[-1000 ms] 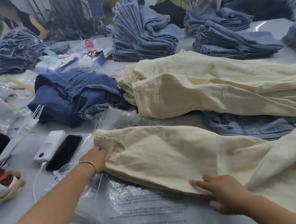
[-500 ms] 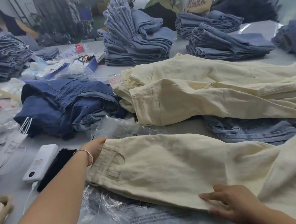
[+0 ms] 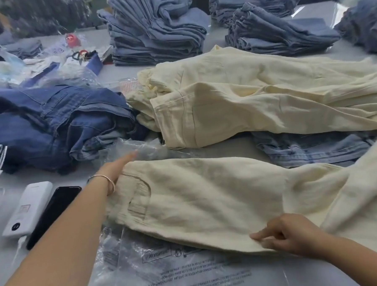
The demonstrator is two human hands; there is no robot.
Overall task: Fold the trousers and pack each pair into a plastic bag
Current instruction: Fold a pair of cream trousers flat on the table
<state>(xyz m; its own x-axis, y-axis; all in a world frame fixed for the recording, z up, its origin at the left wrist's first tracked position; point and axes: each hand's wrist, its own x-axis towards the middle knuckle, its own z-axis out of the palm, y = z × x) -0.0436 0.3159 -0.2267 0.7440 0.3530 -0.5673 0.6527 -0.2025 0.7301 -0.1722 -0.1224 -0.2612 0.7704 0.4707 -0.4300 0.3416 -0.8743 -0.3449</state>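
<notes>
Head view: cream trousers (image 3: 208, 196) look soft and floppy; right hand (image 3: 290, 233) pinches the near edge, left hand (image 3: 117, 168) reaches with straight fingers beside the waistband.

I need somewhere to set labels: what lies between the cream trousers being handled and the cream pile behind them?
In the head view: crumpled clear plastic, bare table and blue jeans.

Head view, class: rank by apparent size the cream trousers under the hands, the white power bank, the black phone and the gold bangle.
1. Cream linen-like trousers, by far the largest.
2 and 3. White rectangular power bank and black slab phone: too alike to rank, and the arm partly hides the phone.
4. Thin gold bangle, smallest.
</notes>
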